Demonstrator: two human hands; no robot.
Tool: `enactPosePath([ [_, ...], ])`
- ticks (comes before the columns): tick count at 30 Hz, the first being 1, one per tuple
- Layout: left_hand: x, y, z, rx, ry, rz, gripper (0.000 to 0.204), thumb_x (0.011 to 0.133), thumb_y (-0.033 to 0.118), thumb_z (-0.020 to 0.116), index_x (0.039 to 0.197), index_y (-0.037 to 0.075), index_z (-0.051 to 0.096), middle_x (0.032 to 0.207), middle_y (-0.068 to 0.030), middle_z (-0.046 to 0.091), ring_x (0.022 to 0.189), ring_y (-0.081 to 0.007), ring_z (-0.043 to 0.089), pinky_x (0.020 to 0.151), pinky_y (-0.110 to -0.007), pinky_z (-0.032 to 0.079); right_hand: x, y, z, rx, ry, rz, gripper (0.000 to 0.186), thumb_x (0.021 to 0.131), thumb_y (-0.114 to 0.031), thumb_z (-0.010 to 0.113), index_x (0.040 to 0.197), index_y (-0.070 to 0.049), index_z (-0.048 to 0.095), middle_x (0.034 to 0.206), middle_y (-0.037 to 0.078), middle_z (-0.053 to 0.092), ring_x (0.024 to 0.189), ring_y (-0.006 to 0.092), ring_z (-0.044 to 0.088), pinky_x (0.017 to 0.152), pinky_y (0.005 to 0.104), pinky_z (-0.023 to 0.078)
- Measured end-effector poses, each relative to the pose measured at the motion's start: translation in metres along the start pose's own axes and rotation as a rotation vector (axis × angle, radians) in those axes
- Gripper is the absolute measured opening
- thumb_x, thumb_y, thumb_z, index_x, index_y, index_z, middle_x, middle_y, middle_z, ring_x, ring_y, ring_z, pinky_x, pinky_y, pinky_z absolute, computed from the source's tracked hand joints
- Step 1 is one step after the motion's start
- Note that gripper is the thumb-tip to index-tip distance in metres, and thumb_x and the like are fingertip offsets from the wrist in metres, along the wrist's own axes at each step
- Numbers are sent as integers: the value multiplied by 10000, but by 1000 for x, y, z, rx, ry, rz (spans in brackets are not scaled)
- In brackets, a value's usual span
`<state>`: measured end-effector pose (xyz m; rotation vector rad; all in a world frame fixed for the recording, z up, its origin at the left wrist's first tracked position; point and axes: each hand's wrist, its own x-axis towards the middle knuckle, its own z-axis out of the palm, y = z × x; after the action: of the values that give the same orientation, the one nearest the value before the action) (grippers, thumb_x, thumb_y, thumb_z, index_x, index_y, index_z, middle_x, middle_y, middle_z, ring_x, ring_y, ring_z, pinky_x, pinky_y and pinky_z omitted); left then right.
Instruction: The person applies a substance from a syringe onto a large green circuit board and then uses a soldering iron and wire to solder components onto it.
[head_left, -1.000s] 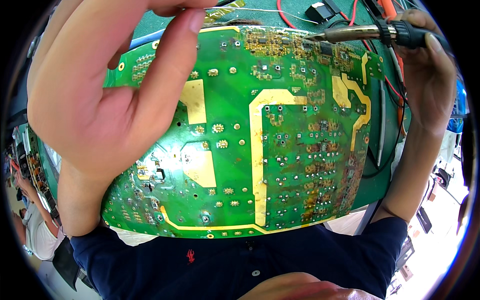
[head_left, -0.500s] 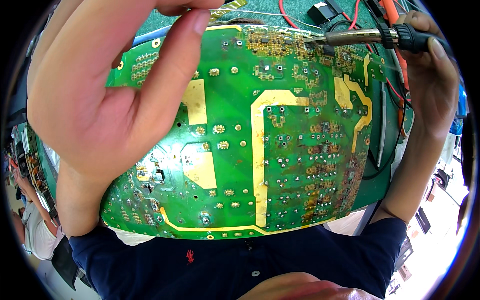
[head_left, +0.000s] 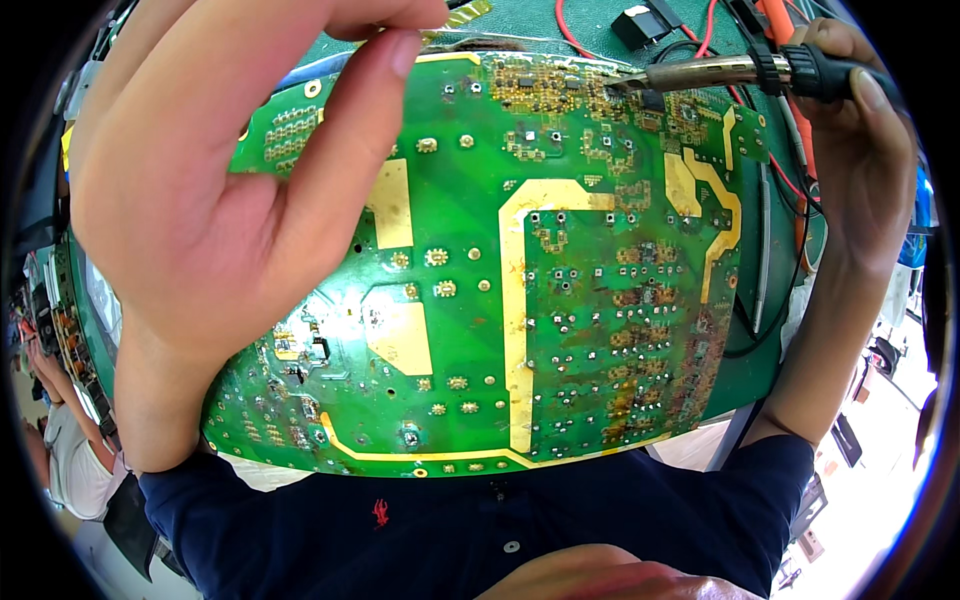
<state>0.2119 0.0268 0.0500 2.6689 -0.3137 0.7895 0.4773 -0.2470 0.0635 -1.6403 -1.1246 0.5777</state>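
A large green circuit board (head_left: 465, 335) with gold traces lies in front of me, its near edge close to my body. My right hand (head_left: 860, 130) grips the black handle of a soldering iron (head_left: 705, 73) at the upper right. The iron's tip reaches the small components along the board's far edge. My left hand (head_left: 215, 200) hovers over the board's left side, thumb and forefinger pinched on a thin strand of solder wire (head_left: 525, 39). That strand runs rightward toward the iron's tip; whether it touches the tip is too small to tell.
Beyond the board, a green mat (head_left: 375, 45) carries red and black cables and a black block-shaped part (head_left: 640, 27). A thin metal rod (head_left: 764, 255) lies along the board's right side. Another person (head_left: 75, 440) is at the far left, away from my arms.
My left hand has shifted slightly right and down, still pinching the solder wire. The board's picture has slid a little left. The iron's tip stays over the same far-edge area.
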Motion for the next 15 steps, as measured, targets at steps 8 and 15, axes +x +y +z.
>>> enactPosePath([
  [8,1,-1,3,23,-11,-29,161,825,-89,608,960,-19,661,937,-75,627,626,-70,444,531,-205,311,-11,-1,-1,53,96,-21,404,944,-267,467,1202,35,543,1180,162,511,1074,227,523,1046,351,351],
  [15,3,-2,4,38,-35,-46,155,848,-67,607,968,8,671,927,-50,625,639,-68,478,530,-204,323,-16,-3,-15,2,-98,-64,437,920,-314,504,1197,23,533,1137,164,482,1103,246,480,1052,340,321],
])
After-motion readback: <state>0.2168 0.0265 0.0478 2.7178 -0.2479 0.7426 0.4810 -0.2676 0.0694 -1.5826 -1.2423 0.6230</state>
